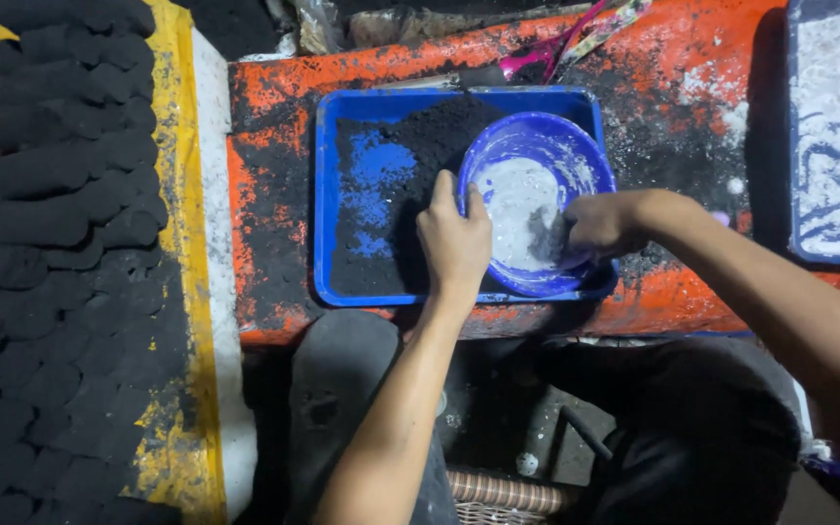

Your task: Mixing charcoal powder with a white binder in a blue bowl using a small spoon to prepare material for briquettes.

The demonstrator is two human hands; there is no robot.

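Left hand (pixel 454 238): fingers curled over bowl (pixel 537 214) rim at 9 o'clock.
Right hand (pixel 600 226): closed, inside bowl at 4 o'clock; contents indiscernible.
Risk: bowl may tip, spilling into tray (pixel 328 194).

- A small, rough workshop where black powder is worked by hand, dimly lit.
- The orange tabletop (pixel 692 78) is worn and smeared with black dust and white specks, thickest toward its far edge.
- A blue tray (pixel 328 194) near the tabletop's front edge holds loose black powder, with a blue bowl (pixel 537 136) of white residue in it.
- At the left, rows of dark pressed sticks (pixel 51 243) lie packed on a yellow board (pixel 182 146).
- Another tray (pixel 838 126) crusted white sits at the right corner.
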